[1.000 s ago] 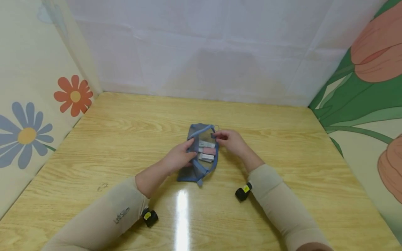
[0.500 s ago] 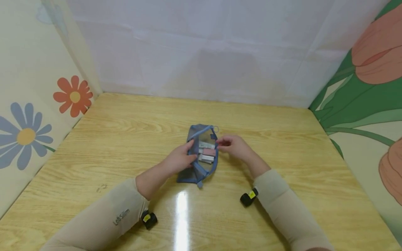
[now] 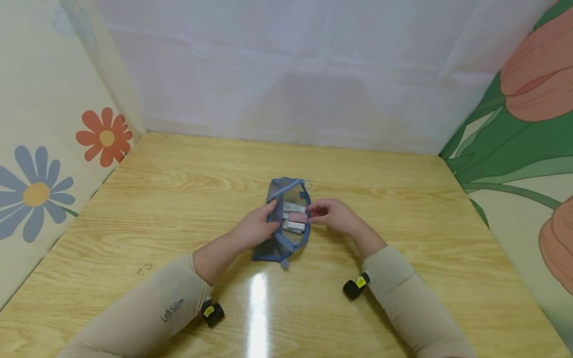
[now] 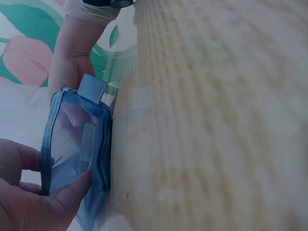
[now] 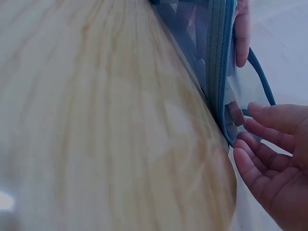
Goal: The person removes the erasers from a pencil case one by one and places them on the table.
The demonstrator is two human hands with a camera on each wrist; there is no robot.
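Note:
A blue mesh zipper pouch lies unzipped at mid-table, its mouth spread wide. Inside sit several small white blocks and a pink block, perhaps erasers. My left hand holds the pouch's left side, its thumb and fingers on either side of the rim; the left wrist view shows that hand against the mesh. My right hand is at the right edge of the mouth. In the right wrist view its loosely bent fingers reach close to the pink block, with the thumb apart from them.
The pouch rests on a wood-grain table with a bright reflection near the front. A white sheet hangs behind, and flower-patterned panels stand at both sides. A ring sits at the pouch's far corner.
My right hand has let go of the dark tab near the pouch's far corner and moved nearer along the right edge, to beside the pink block. The left hand and pouch have stayed nearly still.

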